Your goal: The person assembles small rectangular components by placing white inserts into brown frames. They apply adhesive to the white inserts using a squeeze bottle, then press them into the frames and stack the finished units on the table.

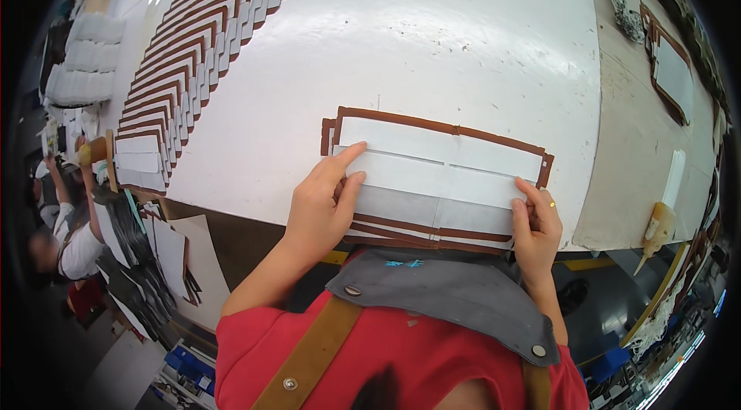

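Observation:
A flat brown leather piece (432,123) with white rectangular panels (432,171) glued on it lies at the near edge of the white worktable (432,32). My left hand (323,201) presses on the left end of the white panels, index finger stretched along the upper strip. My right hand (534,226), with a ring on one finger, pinches the piece's right end at the table's edge, thumb on top. Both hands hold the same piece flat.
A long fanned row of similar brown-and-white pieces (204,32) runs along the table's left side. Another brown-framed piece (670,70) and a crumpled grey rag (627,16) lie on the beige bench to the right, with a glue bottle (656,228). Another person (65,232) works at left.

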{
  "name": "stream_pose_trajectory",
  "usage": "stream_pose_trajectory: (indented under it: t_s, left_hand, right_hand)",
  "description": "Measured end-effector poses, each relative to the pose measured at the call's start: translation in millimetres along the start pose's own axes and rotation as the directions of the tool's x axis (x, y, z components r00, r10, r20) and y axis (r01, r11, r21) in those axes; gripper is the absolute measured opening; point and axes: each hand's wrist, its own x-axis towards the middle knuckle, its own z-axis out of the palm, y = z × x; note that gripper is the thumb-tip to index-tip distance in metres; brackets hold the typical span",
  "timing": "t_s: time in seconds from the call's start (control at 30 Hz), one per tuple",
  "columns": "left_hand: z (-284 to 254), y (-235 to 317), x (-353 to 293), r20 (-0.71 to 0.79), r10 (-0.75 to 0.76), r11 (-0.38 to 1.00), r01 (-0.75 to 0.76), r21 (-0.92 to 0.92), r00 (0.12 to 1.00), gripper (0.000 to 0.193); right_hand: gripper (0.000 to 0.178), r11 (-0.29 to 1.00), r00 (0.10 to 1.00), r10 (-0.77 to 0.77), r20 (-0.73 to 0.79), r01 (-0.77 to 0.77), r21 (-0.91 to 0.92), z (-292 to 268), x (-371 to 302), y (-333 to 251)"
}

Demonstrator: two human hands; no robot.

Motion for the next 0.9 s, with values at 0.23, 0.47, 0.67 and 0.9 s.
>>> stream_pose_trajectory:
  t_s: [0.23,0.47,0.67,0.9]
  left_hand:
    - [0.3,1.3,3.2,0.035,-0.045,0.999,0.045,-0.001,0.998,0.034]
    - [-1.2,5.9,7.0,0.043,0.046,0.98,-0.054,0.193,0.998,0.033]
    - [-1.6,6.2,6.1,0.073,-0.003,0.964,-0.017,0.265,0.997,0.03]
    - [2.5,5.4,6.7,0.024,0.075,0.961,-0.079,0.266,0.997,0.032]
  right_hand:
    - [0.028,1.0,1.0,-0.017,0.017,0.017,-0.015,-2.9,0.7,-2.2]
    - [0.034,0.998,0.998,-0.05,0.029,0.051,-0.026,-3.2,3.3,-4.6]
    - [0.04,0.999,0.997,-0.021,0.07,0.024,-0.044,-5.5,3.9,-7.2]
    - [0.036,0.987,0.996,-0.058,0.075,0.068,-0.143,-6.8,6.6,-11.6]
